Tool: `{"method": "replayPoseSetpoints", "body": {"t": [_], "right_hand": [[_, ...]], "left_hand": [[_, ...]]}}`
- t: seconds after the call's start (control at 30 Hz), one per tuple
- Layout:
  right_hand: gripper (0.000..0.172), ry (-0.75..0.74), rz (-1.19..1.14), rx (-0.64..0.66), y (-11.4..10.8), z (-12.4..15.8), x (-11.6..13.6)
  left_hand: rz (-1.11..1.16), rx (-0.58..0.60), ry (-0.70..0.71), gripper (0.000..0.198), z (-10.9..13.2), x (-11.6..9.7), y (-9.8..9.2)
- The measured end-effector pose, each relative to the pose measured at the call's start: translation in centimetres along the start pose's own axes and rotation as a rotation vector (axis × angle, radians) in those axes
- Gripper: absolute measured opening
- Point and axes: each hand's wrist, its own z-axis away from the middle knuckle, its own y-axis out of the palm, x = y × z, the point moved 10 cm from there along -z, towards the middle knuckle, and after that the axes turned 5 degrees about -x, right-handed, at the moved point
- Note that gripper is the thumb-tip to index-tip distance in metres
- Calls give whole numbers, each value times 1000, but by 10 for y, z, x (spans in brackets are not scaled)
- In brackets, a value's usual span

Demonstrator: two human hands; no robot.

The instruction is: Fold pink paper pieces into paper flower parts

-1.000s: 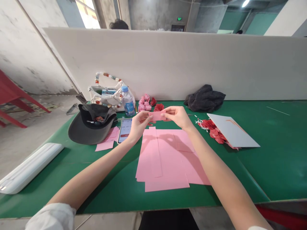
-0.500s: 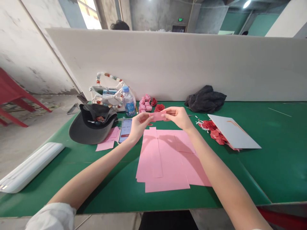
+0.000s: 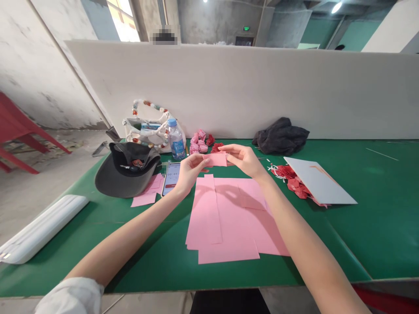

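Both my hands hold a small pink paper strip (image 3: 215, 159) above the table, my left hand (image 3: 191, 171) pinching its left end and my right hand (image 3: 244, 160) at its right end. Below them lie several overlapping pink paper sheets (image 3: 225, 222) on the green table mat (image 3: 366, 231). A phone showing a timer (image 3: 170, 179) lies just left of the sheets, close to my left hand. Beyond the strip stand pink paper flowers (image 3: 198, 143) and a red paper flower (image 3: 216, 147).
A dark cap (image 3: 126, 172) sits on loose pink paper (image 3: 144, 198) at left, with a beaded white bag (image 3: 147, 126) and water bottle (image 3: 176, 140) behind. Red paper pieces (image 3: 291, 178), a white board (image 3: 317, 181) and dark cloth (image 3: 279, 136) lie right. A white partition (image 3: 248, 87) backs the table.
The view has drifted slightly. My hands and the pink strip have stayed in nearly the same place.
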Motion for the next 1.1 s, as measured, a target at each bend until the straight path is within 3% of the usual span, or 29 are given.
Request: {"method": "replayPoseSetpoints", "body": {"t": [0.27, 0.4, 0.73, 1.1], "right_hand": [[23, -114, 240, 89, 12, 4, 10], [18, -144, 343, 57, 17, 6, 16], [16, -167, 357, 26, 17, 7, 19], [25, -135, 288, 6, 16, 6, 16]], "left_hand": [[-89, 94, 11, 27, 6, -2, 12], [-124, 132, 35, 26, 10, 0, 18], [-91, 103, -7, 29, 10, 4, 16], [-33, 90, -72, 32, 11, 6, 15]]}}
